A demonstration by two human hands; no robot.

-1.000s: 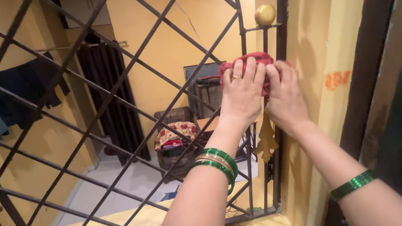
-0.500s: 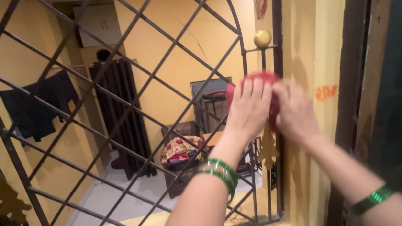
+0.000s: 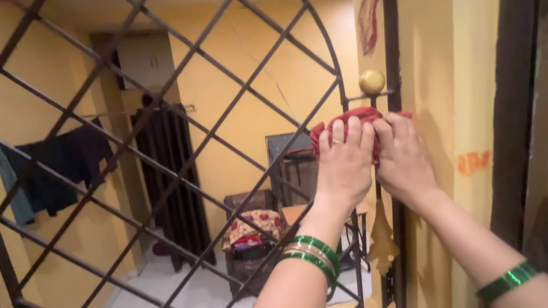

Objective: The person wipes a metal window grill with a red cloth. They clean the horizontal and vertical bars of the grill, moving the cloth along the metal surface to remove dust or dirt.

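Both hands are pressed side by side on a red cloth (image 3: 351, 123): left hand (image 3: 345, 164) flat with fingers spread, right hand (image 3: 403, 158) cupped beside it, touching. The cloth is bunched against the dark metal grille (image 3: 153, 152) at its right upright, just below the gold knob (image 3: 372, 81). Judgement: wiping goes best with the cloth wrapped around the bar under even pressure; clothes on a line (image 3: 54, 165) hang far behind.

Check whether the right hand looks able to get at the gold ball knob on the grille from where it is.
Probably yes: the right hand presses the red cloth just below the gold ball knob, with nothing visible between them.
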